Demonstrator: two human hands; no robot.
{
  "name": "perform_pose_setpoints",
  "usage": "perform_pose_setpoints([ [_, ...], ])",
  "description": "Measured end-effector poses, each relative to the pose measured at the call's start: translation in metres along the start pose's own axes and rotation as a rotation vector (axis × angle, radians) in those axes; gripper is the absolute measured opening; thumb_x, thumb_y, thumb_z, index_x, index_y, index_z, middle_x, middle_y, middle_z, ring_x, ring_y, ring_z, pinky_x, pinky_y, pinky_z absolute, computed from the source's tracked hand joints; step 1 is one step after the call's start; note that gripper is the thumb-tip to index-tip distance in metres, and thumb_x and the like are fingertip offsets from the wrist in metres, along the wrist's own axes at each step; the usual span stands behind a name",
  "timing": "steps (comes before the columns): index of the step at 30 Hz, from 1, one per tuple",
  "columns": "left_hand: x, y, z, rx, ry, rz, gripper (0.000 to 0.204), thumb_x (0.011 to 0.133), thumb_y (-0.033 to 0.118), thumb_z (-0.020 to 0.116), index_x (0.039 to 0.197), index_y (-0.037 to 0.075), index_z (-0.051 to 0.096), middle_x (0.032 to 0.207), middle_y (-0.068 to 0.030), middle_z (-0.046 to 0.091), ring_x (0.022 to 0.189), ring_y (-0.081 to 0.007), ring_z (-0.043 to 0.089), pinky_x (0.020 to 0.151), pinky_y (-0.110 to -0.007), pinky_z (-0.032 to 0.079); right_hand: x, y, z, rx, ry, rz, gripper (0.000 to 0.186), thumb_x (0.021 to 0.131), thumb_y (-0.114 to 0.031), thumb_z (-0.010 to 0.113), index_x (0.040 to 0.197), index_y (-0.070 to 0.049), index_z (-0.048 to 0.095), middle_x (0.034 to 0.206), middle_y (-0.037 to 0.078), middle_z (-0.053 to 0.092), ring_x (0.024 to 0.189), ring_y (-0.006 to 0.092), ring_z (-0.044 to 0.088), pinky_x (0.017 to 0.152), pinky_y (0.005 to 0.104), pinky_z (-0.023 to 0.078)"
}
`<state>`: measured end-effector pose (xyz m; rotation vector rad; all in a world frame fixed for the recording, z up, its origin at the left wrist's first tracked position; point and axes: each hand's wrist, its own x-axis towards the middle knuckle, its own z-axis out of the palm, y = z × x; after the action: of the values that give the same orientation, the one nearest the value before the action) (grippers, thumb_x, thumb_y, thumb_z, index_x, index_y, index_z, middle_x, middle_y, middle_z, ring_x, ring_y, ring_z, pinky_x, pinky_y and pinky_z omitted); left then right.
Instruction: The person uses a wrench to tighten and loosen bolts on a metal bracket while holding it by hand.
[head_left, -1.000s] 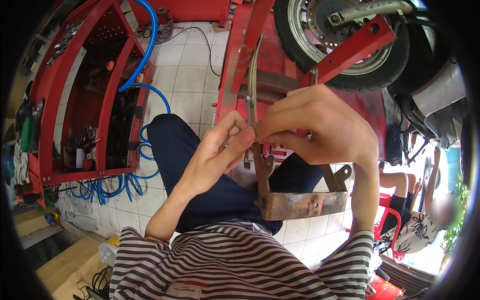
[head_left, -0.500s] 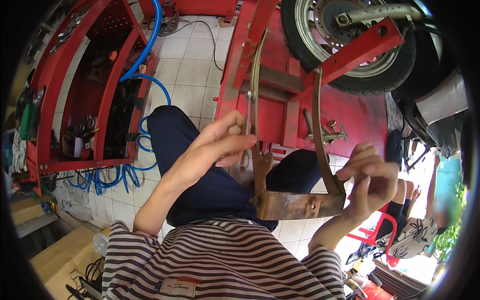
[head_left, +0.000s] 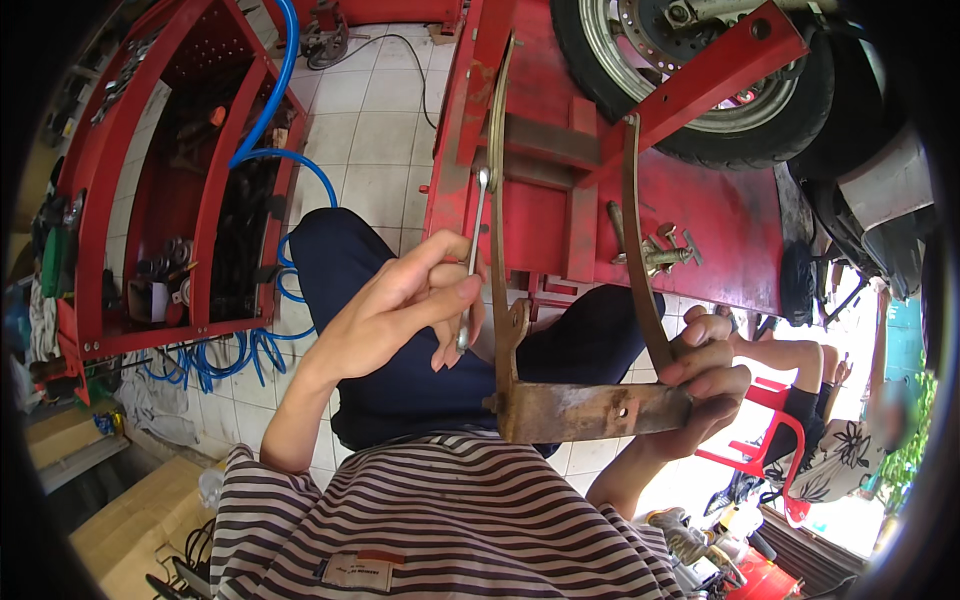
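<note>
My left hand [head_left: 400, 310] pinches a slim silver wrench [head_left: 477, 225] between thumb and fingers. The wrench stands nearly upright, just left of the long left arm of a rusty U-shaped metal bracket [head_left: 560, 412]. At the bracket's lower right corner, my right hand [head_left: 708, 372] has its fingers curled around the metal. Both bracket arms run up to a red steel frame [head_left: 690, 95], the right one meeting its slanting bar. Above my lap lies the bracket's wide crosspiece, with a small hole in it.
A motorcycle wheel [head_left: 600, 75] stands at the far right over a red platform [head_left: 735, 255]. Some small metal fittings [head_left: 660, 252] lie there. On the left is a red tool cart [head_left: 205, 230] with a coiled blue hose [head_left: 262, 115]. Another person sits on a red chair [head_left: 797, 470] at right.
My right hand, raised with loose fingers beside the bracket, has come in and closed around its corner. My left hand has shifted the wrench a little left, away from the bracket arm.
</note>
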<state>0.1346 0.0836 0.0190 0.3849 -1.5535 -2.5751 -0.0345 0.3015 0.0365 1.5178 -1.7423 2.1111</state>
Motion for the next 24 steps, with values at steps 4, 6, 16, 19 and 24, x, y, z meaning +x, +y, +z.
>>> perform_pose_setpoints([
  [4,-0.002,0.008,-0.002,-0.015,-0.041,-0.066,0.014,0.106,0.014,0.045,0.110,0.001,0.040,0.075,-0.0121,0.064,0.051,-0.0153,0.062,0.049,-0.021,0.044,-0.001,0.002,0.001,0.065,0.000,-0.008,0.036,0.107,-0.039,0.032,0.085,-0.013,0.045,0.074,0.008,0.056,0.101,0.0272,0.047,0.099,0.0528,0.035],
  [6,-0.001,0.005,-0.002,0.032,-0.050,-0.051,0.015,0.106,0.014,0.044,0.111,0.001,0.039,0.074,-0.0117,0.064,0.051,-0.0151,0.061,0.049,-0.021,0.043,-0.001,0.002,0.002,0.085,0.005,-0.013,0.034,0.107,-0.036,0.032,0.085,-0.013,0.044,0.073,0.008,0.056,0.101,0.0270,0.047,0.098,0.0526,0.036],
  [16,0.010,-0.026,-0.009,0.608,0.097,0.108,0.012,0.103,0.006,0.044,0.112,-0.001,0.039,0.076,-0.0125,0.064,0.058,-0.0180,0.059,0.054,-0.029,0.046,-0.004,0.006,0.004,0.127,0.022,-0.010,0.029,0.105,-0.032,0.034,0.085,-0.014,0.044,0.071,0.007,0.054,0.097,0.0247,0.043,0.090,0.0497,0.038],
  [19,0.019,-0.038,-0.015,0.609,0.102,0.174,0.011,0.102,0.005,0.044,0.111,-0.001,0.038,0.076,-0.0136,0.063,0.062,-0.0214,0.061,0.058,-0.032,0.048,-0.003,0.004,0.006,0.139,0.043,0.001,0.029,0.105,-0.034,0.035,0.084,-0.015,0.043,0.072,0.007,0.054,0.094,0.0237,0.042,0.084,0.0480,0.040],
  [24,0.023,-0.040,-0.017,0.631,0.081,0.210,0.010,0.102,0.004,0.044,0.109,-0.001,0.039,0.074,-0.0132,0.062,0.062,-0.0230,0.059,0.060,-0.034,0.048,-0.007,0.005,0.007,0.090,0.045,-0.052,0.042,0.096,-0.054,0.050,0.084,-0.014,0.048,0.084,0.008,0.055,0.100,0.0268,0.043,0.080,0.0467,0.044],
])
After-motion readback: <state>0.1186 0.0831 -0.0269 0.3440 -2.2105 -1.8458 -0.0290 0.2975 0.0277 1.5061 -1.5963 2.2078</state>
